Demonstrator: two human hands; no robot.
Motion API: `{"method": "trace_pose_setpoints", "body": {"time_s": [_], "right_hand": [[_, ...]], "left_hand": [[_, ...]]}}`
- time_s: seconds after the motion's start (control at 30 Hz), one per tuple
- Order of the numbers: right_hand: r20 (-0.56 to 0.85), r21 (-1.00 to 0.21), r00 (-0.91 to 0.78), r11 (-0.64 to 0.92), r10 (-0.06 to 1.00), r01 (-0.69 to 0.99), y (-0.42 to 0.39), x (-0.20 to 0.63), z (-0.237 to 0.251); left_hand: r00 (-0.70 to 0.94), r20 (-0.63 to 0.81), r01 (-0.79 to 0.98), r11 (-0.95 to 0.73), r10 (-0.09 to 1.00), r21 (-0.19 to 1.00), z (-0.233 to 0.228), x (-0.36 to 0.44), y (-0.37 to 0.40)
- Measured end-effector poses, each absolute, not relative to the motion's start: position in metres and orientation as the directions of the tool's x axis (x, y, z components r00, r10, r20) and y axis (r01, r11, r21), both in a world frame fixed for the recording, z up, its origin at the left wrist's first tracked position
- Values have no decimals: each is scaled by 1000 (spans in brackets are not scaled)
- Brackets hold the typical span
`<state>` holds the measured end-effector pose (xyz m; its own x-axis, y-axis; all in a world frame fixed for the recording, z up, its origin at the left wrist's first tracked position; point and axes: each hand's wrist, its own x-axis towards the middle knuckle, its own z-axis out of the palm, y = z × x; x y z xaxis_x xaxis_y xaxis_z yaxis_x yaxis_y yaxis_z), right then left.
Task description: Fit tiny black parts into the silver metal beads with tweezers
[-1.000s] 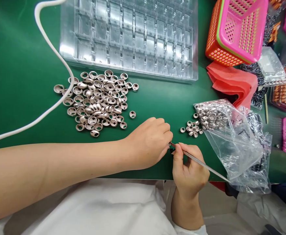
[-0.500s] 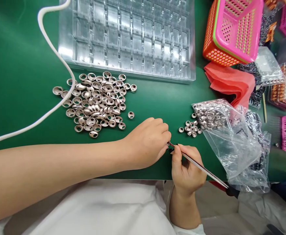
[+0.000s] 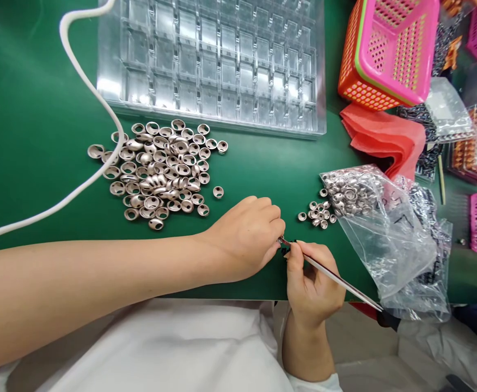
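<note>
Compared with half a second earlier, both hands and the tweezers lie almost unchanged at the near edge of the green mat. The tweezers are a thin metal tool with a dark rear end, slanting down to the right, the tip meeting a small part, too small to identify, at the left fingertips. The left hand lies knuckles-up, fingers curled and pinched around that part; the right hand grips the tweezers near their tip, between the heap of caps and the bag.
</note>
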<state>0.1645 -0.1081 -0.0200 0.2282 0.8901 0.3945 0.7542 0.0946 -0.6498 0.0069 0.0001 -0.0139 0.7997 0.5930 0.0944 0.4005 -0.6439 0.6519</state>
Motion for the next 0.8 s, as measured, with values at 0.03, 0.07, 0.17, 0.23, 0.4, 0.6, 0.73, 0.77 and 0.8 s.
{"method": "trace_pose_setpoints", "body": {"time_s": [0.03,0.07,0.17,0.23,0.4,0.6,0.73,0.77,0.8], "right_hand": [[394,-648,228,93,891,756,-108,164,-20],[394,-646,226,94,891,757,-107,164,-20],[392,-641,215,98,895,761,-106,164,-20],[403,-624,206,103,892,775,-106,164,-20],[413,-584,186,103,892,805,-106,165,-21],[397,-612,204,92,895,786,-108,166,-22],[390,-653,241,82,889,753,-109,166,-23],[394,-661,250,84,884,746,-108,166,-23],[403,-664,259,86,878,742,-108,166,-23]], "left_hand": [[799,96,400,-644,594,652,-14,7,0],[799,98,399,-645,594,652,-14,7,0],[797,99,399,-643,596,654,-14,7,0],[799,88,403,-638,595,656,-13,7,0],[803,84,399,-638,590,658,-12,6,1],[798,91,400,-637,595,659,-14,7,0],[802,88,402,-643,590,652,-13,7,1],[803,88,402,-645,589,650,-13,7,1],[804,85,403,-645,588,650,-12,7,1]]}}
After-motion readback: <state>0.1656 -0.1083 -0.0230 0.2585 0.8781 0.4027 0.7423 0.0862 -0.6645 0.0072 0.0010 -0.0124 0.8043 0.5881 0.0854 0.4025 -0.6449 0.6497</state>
